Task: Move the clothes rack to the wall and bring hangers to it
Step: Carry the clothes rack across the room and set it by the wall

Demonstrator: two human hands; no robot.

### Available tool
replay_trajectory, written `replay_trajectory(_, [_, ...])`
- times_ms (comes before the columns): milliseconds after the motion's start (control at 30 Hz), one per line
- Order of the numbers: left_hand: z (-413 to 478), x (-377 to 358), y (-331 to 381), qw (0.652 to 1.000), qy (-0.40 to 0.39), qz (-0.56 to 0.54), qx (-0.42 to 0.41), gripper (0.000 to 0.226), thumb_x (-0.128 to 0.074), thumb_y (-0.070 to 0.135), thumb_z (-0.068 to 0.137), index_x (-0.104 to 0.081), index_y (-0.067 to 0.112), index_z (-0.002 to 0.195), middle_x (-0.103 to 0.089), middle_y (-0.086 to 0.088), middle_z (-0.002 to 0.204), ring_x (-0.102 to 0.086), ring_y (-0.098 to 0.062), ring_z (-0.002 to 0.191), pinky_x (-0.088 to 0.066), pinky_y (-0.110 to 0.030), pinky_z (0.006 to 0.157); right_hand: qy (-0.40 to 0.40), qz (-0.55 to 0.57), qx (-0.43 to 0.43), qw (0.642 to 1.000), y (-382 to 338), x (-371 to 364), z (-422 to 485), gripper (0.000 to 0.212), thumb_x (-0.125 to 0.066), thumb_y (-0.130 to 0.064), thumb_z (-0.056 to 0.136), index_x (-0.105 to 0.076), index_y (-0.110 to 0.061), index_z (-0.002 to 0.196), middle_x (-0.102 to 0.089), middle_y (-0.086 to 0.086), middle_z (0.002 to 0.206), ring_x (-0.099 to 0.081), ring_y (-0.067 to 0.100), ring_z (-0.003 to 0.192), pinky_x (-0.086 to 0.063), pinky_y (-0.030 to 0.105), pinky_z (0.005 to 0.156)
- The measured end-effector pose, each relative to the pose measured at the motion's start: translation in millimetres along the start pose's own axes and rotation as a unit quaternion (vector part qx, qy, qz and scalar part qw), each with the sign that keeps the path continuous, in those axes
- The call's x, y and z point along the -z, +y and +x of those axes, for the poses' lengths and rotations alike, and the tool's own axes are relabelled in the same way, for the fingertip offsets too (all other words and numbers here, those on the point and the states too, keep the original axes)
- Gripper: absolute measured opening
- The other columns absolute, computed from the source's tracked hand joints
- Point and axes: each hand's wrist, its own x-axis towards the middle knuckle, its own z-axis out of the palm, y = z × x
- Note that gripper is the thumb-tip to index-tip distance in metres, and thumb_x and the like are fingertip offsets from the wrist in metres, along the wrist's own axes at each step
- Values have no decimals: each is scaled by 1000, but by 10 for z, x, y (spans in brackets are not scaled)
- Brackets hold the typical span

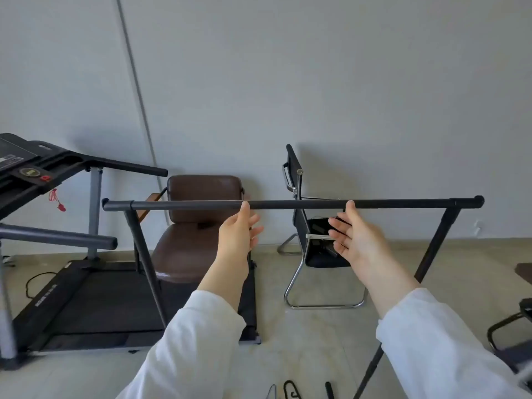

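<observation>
Fingers of the left hand (239, 228) and right hand (349, 234) are spread open, holding nothing, thumbs touching the underside of the clothes rack (288, 204) top bar across the frame's centre. White sleeves fill the lower frame. Hangers (290, 390) lie on the floor at bottom centre.

Black clothes rack (293, 204) upright on splayed legs, top bar level, near wall; dark hangers (290, 390) on floor at bottom edge.
</observation>
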Motion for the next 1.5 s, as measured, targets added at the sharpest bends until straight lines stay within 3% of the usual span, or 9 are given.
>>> replay_trajectory(133, [181,30,-27,1000,0,-10,-19,19,-47,35,92,-56,18,92,-63,10,86,-60,-6,78,-46,-21,76,15,1,-3,1000,58,-68,126,27,-47,-42,89,-57,-20,77,-61,-5,76,-53,10,63,-39,21,57])
replay_trajectory(233, [178,10,-34,999,6,-14,-40,19,-47,32,93,-54,23,78,-64,10,85,-60,-4,75,-46,-20,72,22,1,-3,1000,70,-98,164,26,-46,-39,90,-58,-21,76,-61,-5,75,-53,10,62,-39,21,57])
replay_trajectory(833, [-11,-192,-68,998,4,-13,-67,16,-46,26,94,-53,20,81,-62,8,78,-58,-2,66,-45,-18,63,78,56,35,995,-35,26,107,23,-46,-28,92,-51,-19,71,-57,-3,69,-49,10,60,-36,21,55])
replay_trajectory(1067, [-439,-595,-59,996,-43,3,-81,20,-47,28,93,-50,26,74,-63,12,77,-58,-5,72,-44,-27,79,120,74,57,988,-261,536,-233,23,-45,-25,93,-49,-19,71,-55,-2,68,-48,10,58,-36,21,54])
replay_trajectory(1233, [-846,-964,-92,992,-88,17,-92,20,-46,29,93,-50,25,74,-62,14,75,-59,-3,71,-43,-22,67,153,91,77,981,-411,1045,-587,21,-46,-25,93,-50,-18,73,-55,-2,68,-47,10,58,-36,19,54])
replay_trajectory(1367, [-1331,-1287,-195,986,-138,35,-92,20,-45,29,94,-50,26,74,-62,13,77,-59,-3,70,-44,-25,73,186,95,97,973,-492,1589,-1024,18,-47,-27,92,-54,-16,79,-57,-3,70,-48,10,60,-38,20,57])
replay_trajectory(1500, [-1825,-1585,-315,977,-186,55,-84,19,-45,31,93,-52,20,80,-62,14,78,-58,4,62,-42,-20,64,230,99,113,962,-554,2110,-1466,19,-49,-28,91,-57,-16,79,-59,-3,71,-50,10,61,-40,21,58])
